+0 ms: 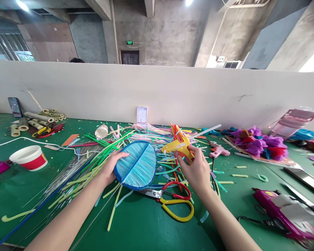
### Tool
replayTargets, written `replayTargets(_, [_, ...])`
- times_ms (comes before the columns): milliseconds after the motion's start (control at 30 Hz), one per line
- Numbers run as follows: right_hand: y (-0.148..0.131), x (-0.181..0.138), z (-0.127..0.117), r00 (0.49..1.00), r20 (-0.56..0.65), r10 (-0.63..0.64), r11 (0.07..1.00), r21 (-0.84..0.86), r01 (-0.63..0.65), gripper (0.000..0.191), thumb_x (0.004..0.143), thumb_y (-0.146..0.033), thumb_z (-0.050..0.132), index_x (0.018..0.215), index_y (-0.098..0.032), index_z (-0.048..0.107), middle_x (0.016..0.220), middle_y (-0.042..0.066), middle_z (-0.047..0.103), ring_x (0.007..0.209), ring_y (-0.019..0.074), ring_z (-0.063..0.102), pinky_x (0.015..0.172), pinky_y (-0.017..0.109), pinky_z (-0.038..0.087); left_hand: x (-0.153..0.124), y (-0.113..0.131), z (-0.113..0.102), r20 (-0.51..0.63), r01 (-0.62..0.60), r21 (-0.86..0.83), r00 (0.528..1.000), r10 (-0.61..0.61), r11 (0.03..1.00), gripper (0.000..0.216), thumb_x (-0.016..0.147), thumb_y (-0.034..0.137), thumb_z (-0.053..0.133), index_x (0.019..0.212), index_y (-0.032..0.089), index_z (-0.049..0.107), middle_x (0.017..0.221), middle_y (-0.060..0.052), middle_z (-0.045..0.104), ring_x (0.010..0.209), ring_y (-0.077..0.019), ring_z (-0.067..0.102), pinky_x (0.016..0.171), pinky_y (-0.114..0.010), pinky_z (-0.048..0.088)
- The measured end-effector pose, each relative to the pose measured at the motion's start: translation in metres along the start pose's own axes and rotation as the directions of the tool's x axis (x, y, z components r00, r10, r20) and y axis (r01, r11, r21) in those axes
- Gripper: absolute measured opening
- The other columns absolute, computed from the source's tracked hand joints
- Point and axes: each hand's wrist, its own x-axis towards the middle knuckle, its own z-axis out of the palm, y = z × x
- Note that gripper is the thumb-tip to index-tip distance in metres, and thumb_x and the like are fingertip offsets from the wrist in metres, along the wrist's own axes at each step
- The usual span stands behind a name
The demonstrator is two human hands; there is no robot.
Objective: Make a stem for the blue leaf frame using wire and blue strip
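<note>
My left hand (111,164) is closed on the left edge of a round fan-like piece (137,164), its light-blue strands framed in dark blue with a rib across the middle. My right hand (196,169) grips a yellow hot glue gun (180,146) by its handle. The gun's nozzle points left, close to the piece's right edge; from here I cannot tell whether they touch. Below both lies a pair of scissors (170,198) with one red and one yellow handle loop, its blades partly under the blue piece.
Pipe cleaners (94,174) and thin wires spread around the hands. At left stand a paper cup (30,157), pliers (47,130) and bamboo tubes (42,118). A pink glue gun (218,150), purple petals (261,141) and a magenta tool (285,212) lie right. A partition (157,90) rises behind.
</note>
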Motion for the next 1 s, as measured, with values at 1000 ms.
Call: replayTargets(1000, [-0.007,-0.006,0.033,0.916,0.392,0.088,0.858,-0.498,0.131,0.03,0.095,-0.037,0.056,0.099,-0.008,0.062,0.094,0.019,0.067,0.092,0.0332,0.065,0.076,0.037,0.047,0.016,0.021,-0.011,-0.251,-0.127,-0.629,0.967,-0.045,0.767,0.028,0.092,0.006,0.049,0.068,0.015,0.059,0.053,-0.001,0.068,0.04,-0.0133,0.063,0.043,-0.02,0.055])
